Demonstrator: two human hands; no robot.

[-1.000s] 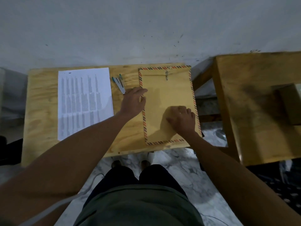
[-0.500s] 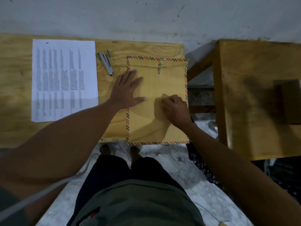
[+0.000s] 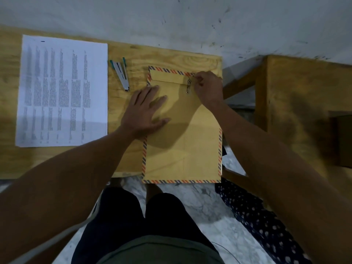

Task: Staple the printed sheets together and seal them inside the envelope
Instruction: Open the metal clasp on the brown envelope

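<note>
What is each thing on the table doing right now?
envelope: flap folded down, string clasp fastened
printed sheets: lying flat, outside the envelope
stapler: lying untouched
left hand: flat, pressing the envelope
right hand: fingers pinching at the clasp

Counts on and around the wooden table point(image 3: 167, 60)

One envelope point(image 3: 182, 145), one stapler point(image 3: 122, 75), one stack of printed sheets point(image 3: 62, 90) whose number cannot be told, one string clasp point(image 3: 188, 86) just beside the right hand point(image 3: 206, 88) fingertips, two hands counting the left hand point(image 3: 144, 113), two wooden tables.
</note>
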